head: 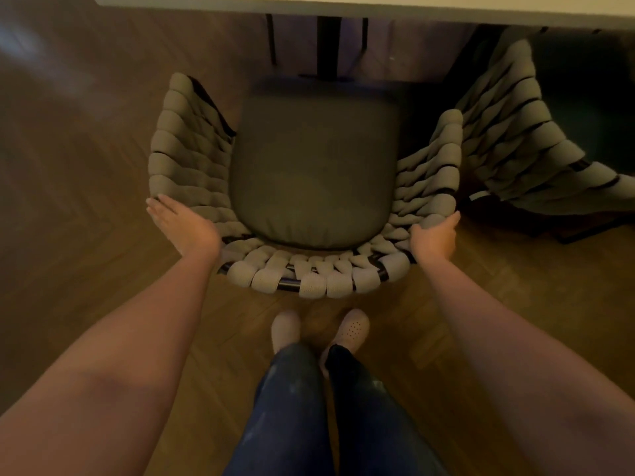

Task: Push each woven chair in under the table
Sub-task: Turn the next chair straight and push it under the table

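The woven chair stands on the wooden floor directly in front of the person, its open front facing the table and its dark seat cushion wholly in view; only the front edge of the seat nears the pale tabletop's shadow, while the rest is out in the open. The left hand lies flat against the rear left curve of the backrest, fingers straight and spread, pressing on the thick woven bands without curling round anything. The right hand sits on the rear right curve, its fingers bent over the top rim of the weave in a loose hold (the fingertips are hidden on the far side, so how tightly they close cannot be told). Both forearms reach forward from the bottom corners. Below the chair's back, two light shoes and dark trouser legs show on the floor. A second woven chair stands to the right, partly beneath the table. Dark table legs show behind the seat.
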A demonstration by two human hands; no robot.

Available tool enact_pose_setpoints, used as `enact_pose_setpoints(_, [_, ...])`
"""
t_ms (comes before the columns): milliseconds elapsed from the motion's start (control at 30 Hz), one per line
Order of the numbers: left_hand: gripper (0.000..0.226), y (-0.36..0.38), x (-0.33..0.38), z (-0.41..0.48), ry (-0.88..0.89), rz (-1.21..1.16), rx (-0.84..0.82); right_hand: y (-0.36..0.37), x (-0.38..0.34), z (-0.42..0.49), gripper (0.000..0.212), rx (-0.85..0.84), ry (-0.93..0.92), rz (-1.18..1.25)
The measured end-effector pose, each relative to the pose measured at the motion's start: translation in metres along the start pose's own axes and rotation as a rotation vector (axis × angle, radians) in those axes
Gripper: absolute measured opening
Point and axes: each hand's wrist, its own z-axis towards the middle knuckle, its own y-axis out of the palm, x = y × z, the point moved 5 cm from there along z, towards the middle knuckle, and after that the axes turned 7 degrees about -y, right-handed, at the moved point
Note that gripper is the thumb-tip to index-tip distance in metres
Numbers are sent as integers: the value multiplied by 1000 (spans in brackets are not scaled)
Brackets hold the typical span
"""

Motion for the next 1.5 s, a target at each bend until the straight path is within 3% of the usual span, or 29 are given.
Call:
enact_pose_setpoints(133, [72,-4,-14,28,-310,-181,-108,1,-3,4,77,47,11,-54])
enact_pose_setpoints(200, [66,-4,-14,34,-290,-203,-184,3,-4,4,74,53,12,-68])
enact_pose_setpoints(533, [62,-16,-4,31,-343,-218,-132,-4,-43,18,70,103,-64,-28])
enact_pose_setpoints(800, [62,4,30,10,-276,-235,-142,-17,-59,80,66,46,-35,-206])
enact_pose_setpoints(1000, [81,18,30,5,-110,-32,-170,-21,-66,92,78,-25,-61,-342])
enact_pose_setpoints(1300, [92,23,24,-15,-63,-104,-199,-28,-49,86,91,-84,-108,-410])
enact_pose_setpoints(1367, [93,18,25,-18,37,-24,-159,-22,-44,68,94,-70,-207,-454])
enact_pose_setpoints(1433, [90,12,36,-34,339,185,-87,-12,-33,44,88,-55,-321,-649])
enact_pose_setpoints(1500, [92,19,52,-65,690,286,-244,2,-23,15,76,-86,-470,-863])
